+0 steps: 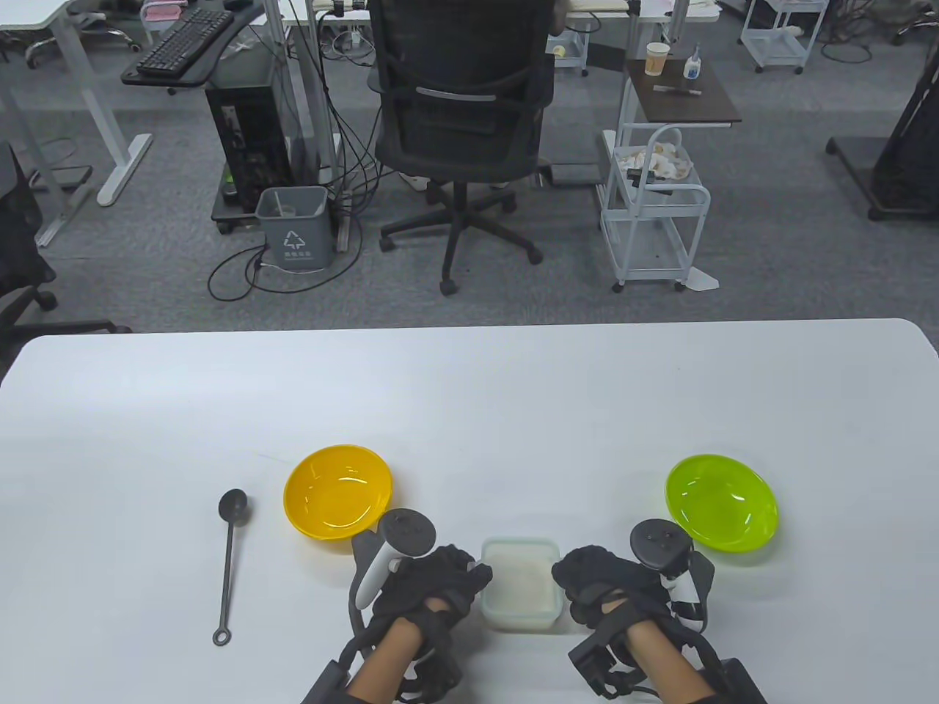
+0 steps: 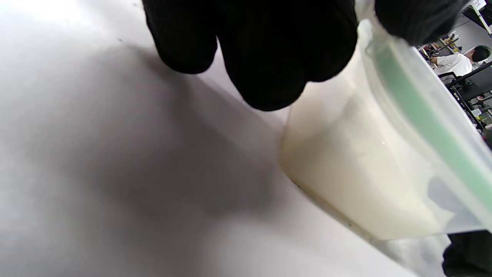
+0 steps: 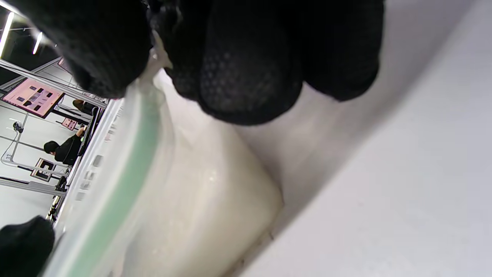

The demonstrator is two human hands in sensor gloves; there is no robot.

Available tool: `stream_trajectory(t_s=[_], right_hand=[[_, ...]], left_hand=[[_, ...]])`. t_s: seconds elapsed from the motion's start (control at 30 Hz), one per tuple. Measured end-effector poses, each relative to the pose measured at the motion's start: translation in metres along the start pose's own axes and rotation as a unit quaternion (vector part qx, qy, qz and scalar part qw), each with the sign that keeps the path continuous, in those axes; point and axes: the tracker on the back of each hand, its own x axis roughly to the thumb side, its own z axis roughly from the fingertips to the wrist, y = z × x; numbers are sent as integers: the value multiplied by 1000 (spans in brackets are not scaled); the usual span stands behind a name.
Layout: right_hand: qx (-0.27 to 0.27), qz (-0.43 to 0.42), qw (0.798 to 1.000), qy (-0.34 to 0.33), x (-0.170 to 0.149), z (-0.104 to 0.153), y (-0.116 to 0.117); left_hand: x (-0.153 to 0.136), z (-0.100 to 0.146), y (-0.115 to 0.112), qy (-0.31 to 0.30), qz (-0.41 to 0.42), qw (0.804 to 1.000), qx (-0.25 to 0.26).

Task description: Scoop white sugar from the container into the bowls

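Note:
A translucent square container of white sugar (image 1: 519,583) stands near the table's front edge, with a green-sealed lid on it. My left hand (image 1: 462,579) grips its left side and my right hand (image 1: 576,579) grips its right side. In the left wrist view my fingers (image 2: 269,50) lie against the container wall (image 2: 365,173), and my thumb is over the lid rim. The right wrist view shows the same: fingers (image 3: 246,65) on the container (image 3: 200,207). A yellow bowl (image 1: 338,491) sits to the left and a green bowl (image 1: 721,501) to the right, both empty. A black long-handled spoon (image 1: 229,565) lies left of the yellow bowl.
The white table (image 1: 469,396) stretches far behind the bowls. Beyond its far edge stand an office chair (image 1: 463,125), a grey bin (image 1: 293,227) and a white trolley (image 1: 655,213).

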Motion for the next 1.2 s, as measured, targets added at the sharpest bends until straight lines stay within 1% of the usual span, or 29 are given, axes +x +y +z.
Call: stream_trajectory(t_s=[0.07, 0.17, 0.23, 0.33, 0.5, 0.6, 0.63, 0.7, 0.77, 0.8, 0.83, 0.87, 0.9, 0.93, 1.0, 1.03, 1.1, 1.17, 1.2], right_hand=[[-7, 7, 1000, -2, 1, 1, -1], [-51, 61, 996, -29, 10, 8, 1], [-71, 86, 993, -44, 14, 12, 2], [-104, 134, 983, -75, 19, 18, 5], [-136, 194, 966, -106, 26, 24, 9], [-156, 239, 950, -131, 29, 28, 12], [-164, 254, 943, -142, 30, 30, 13], [-167, 267, 937, -151, 31, 31, 14], [-170, 280, 931, -160, 34, 33, 14], [-167, 286, 928, -168, 36, 34, 13], [-148, 292, 927, -185, 38, 35, 13], [-147, 293, 926, -187, 39, 36, 13], [-157, 294, 922, -197, 40, 39, 11], [-161, 299, 918, -207, 42, 42, 9], [-177, 332, 894, -244, 49, 51, 2], [-190, 348, 881, -260, 51, 55, -2], [-215, 384, 852, -282, 56, 63, -12], [-240, 430, 819, -294, 57, 70, -23], [-244, 441, 812, -294, 56, 71, -26]], left_hand=[[3, 2, 1, -3, -20, 1000, 17], [7, 6, 0, -8, -54, 998, 43], [9, 8, 0, -11, -67, 996, 56], [12, 11, -1, -14, -84, 994, 72], [17, 16, -3, -23, -126, 986, 107], [21, 20, -4, -28, -153, 978, 137], [23, 22, -4, -31, -167, 974, 147], [28, 24, -4, -38, -195, 967, 162], [36, 28, -5, -47, -235, 953, 183], [40, 30, -5, -56, -261, 943, 197], [46, 33, -6, -68, -284, 934, 206], [50, 35, -6, -85, -301, 928, 202], [56, 37, -7, -101, -321, 923, 187], [60, 39, -8, -106, -336, 917, 184], [72, 42, -10, -123, -364, 909, 160], [76, 42, -11, -123, -368, 909, 151], [82, 40, -14, -132, -368, 914, 110], [86, 35, -19, -123, -377, 915, 72], [86, 33, -20, -122, -381, 915, 58]])
